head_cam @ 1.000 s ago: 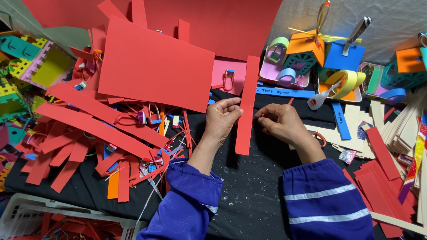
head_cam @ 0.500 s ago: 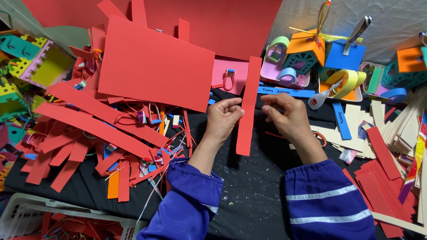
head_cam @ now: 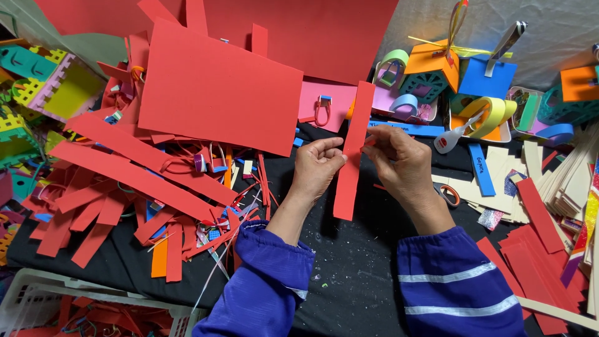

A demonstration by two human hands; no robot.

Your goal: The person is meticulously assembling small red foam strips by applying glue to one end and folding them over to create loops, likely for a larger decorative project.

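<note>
— Nearest first?

— Two blue sleeves (head_cam: 458, 284) at the bottom edge, over black cloth on the bench (head_cam: 355, 274). Just beyond, left hand (head_cam: 317, 167) and right hand (head_cam: 399, 163), both pinched on one long red strip (head_cam: 351, 153).

— Lie of that strip?

— Long axis from 6 to 12 o'clock, tilted a touch toward 1. Standing between the two hands: at 3 o'clock from the left, at 9 o'clock from the right. Gripped near the middle of its length, lower end hanging free over the cloth, upper end reaching toward a pink sheet (head_cam: 327, 103).

— Nearer hand?

— Neither, really. Both touching, left fingertips on the left edge, right fingertips on the right edge; thumbs on top, as far as can be told.

— Around them?

— At 9 to 10 o'clock, a heap of red scraps (head_cam: 125, 187) with bits of orange and blue mixed in. Beyond that, at 11 o'clock, a big red sheet (head_cam: 218, 87) lying flat. At 3 o'clock, just beside the right wrist, scissors (head_cam: 446, 195) with orange handles, mostly hidden. Further at 3 to 4 o'clock, cream strips (head_cam: 571, 181) and more red pieces.

— Farthest?

— At 1 to 2 o'clock, small paper houses (head_cam: 430, 75) in orange, blue and green, plus a yellow loop (head_cam: 493, 112).

— In the way?

— Nothing over the strip; only clutter on each side.
</note>
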